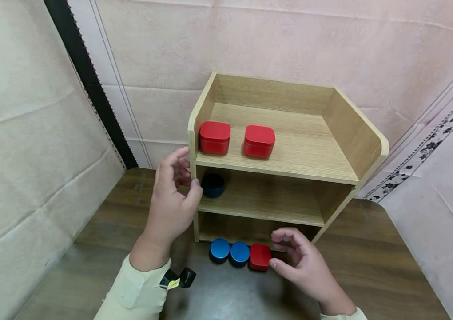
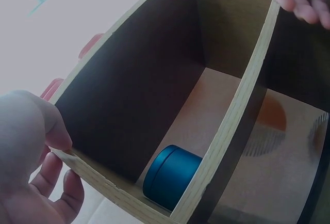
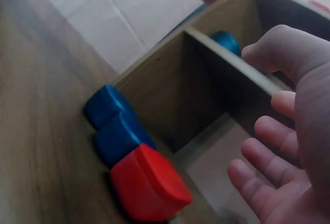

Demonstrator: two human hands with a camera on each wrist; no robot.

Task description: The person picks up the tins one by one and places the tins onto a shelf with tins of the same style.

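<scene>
My left hand [image 1: 172, 193] is at the left side panel of a small wooden shelf [image 1: 274, 202], thumb and fingers bent about its front edge. My right hand [image 1: 300, 262] hangs loosely curled and holds nothing, just right of a red square tin [image 1: 260, 257]. Two round blue tins [image 1: 219, 250] stand in a row with that red tin before the bottom compartment. Another round blue tin [image 2: 174, 176] sits at the left end of the middle shelf. Two red tins [image 1: 215, 138] rest on the top shelf, the left one close to the side panel.
The shelf stands on a dark wood-grain table [image 1: 374, 266]. Pale cloth [image 1: 282, 40] hangs behind and at both sides. A black wrist device [image 1: 178, 278] is strapped to the left sleeve.
</scene>
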